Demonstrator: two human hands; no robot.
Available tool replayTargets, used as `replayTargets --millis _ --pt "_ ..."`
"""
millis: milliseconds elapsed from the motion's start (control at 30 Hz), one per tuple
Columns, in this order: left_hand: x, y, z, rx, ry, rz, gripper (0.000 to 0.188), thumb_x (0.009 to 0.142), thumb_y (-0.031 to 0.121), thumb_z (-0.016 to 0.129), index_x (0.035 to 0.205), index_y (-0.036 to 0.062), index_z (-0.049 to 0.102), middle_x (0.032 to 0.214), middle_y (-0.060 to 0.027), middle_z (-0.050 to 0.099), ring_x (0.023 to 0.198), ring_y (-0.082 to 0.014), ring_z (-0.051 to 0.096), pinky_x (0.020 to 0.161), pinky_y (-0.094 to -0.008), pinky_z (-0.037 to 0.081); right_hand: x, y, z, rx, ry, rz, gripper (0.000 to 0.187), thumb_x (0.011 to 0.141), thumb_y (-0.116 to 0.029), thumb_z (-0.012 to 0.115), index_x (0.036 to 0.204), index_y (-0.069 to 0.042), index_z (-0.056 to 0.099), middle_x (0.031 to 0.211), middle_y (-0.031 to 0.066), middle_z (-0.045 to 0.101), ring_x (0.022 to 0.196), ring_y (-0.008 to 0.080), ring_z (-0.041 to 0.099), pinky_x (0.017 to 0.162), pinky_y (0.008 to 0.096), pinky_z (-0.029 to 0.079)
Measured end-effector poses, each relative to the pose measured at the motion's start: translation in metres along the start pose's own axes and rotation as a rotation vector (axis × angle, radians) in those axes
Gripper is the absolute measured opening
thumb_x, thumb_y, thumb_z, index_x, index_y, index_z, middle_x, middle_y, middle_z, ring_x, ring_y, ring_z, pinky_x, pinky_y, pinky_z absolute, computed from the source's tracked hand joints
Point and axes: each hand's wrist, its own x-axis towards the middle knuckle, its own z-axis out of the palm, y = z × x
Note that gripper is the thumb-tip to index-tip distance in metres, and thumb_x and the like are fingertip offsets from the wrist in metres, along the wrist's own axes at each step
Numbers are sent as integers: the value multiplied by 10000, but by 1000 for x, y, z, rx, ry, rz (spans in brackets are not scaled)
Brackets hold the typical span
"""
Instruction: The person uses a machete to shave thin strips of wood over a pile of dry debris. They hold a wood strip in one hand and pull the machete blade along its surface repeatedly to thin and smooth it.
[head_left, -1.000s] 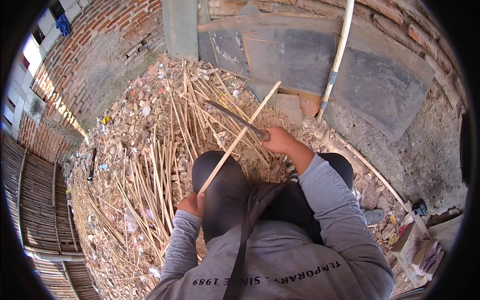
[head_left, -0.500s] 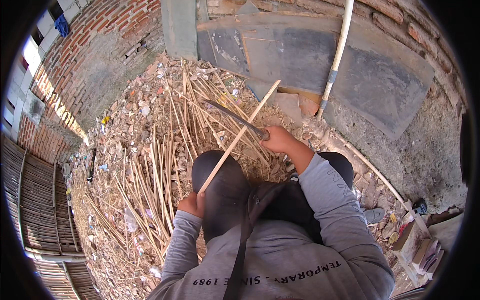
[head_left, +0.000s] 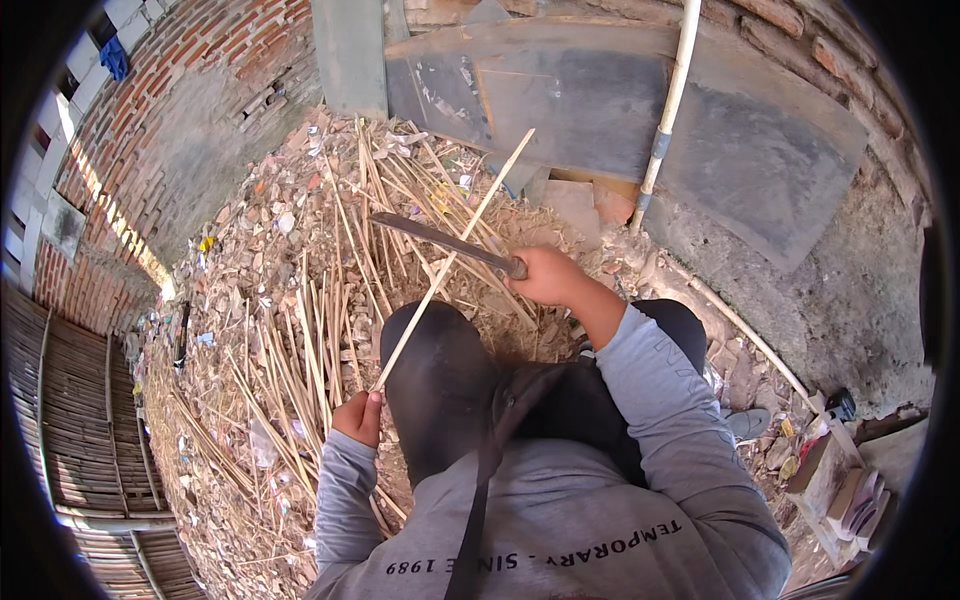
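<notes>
Between the thumb and fingers of my left hand (head_left: 358, 417) is the lower end of a long pale bamboo strip (head_left: 418, 318), beside my left knee. The strip slants up and away to the right across that knee. My right hand (head_left: 548, 277) is closed round the handle of a machete (head_left: 443, 240), whose dark blade points left. The blade crosses the strip around its middle; whether they touch I cannot tell. Several similar strips (head_left: 318, 335) lie in a loose pile on the ground to the left, and more bamboo strips (head_left: 395, 200) lie ahead.
Rubble and litter (head_left: 240, 290) cover the ground. Dark flat panels (head_left: 560, 100) lean on the far wall, with a white pipe (head_left: 676, 90) standing before them. A woven bamboo screen (head_left: 80, 390) is at the left. Slippers (head_left: 860, 510) rest on a ledge at the lower right.
My left hand has drawn back toward me and to the left, pulling the strip along. The machete has shifted left, its blade now lying flatter.
</notes>
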Motion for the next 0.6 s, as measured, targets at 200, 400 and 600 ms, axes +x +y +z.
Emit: replayTargets --millis 200,400,600 --pt "-14 19 -39 -21 126 91 456 992 341 485 694 -3 493 523 -160 435 472 -263 417 490 -396 362 -3 -23 -8 -11 121 -158 275 739 -252 710 949 -84 652 770 172 646 762 383 629 666 463 492" --pt "-14 31 -24 172 144 55 454 990 355 482 694 11 486 546 -205 486 517 -410 504 507 -468 383 -9 -24 -18 -247 28 -175 270 698 -225 700 939 -117 644 759 153 646 754 383 632 665 483 503" --pt "-19 20 8 160 147 65 424 993 337 454 725 10 489 595 -245 516 590 -471 524 539 -506 394 -10 -34 -7 -292 -37 -164 207 680 -199 670 865 -114 633 766 134 650 787 365 645 677 489 509"
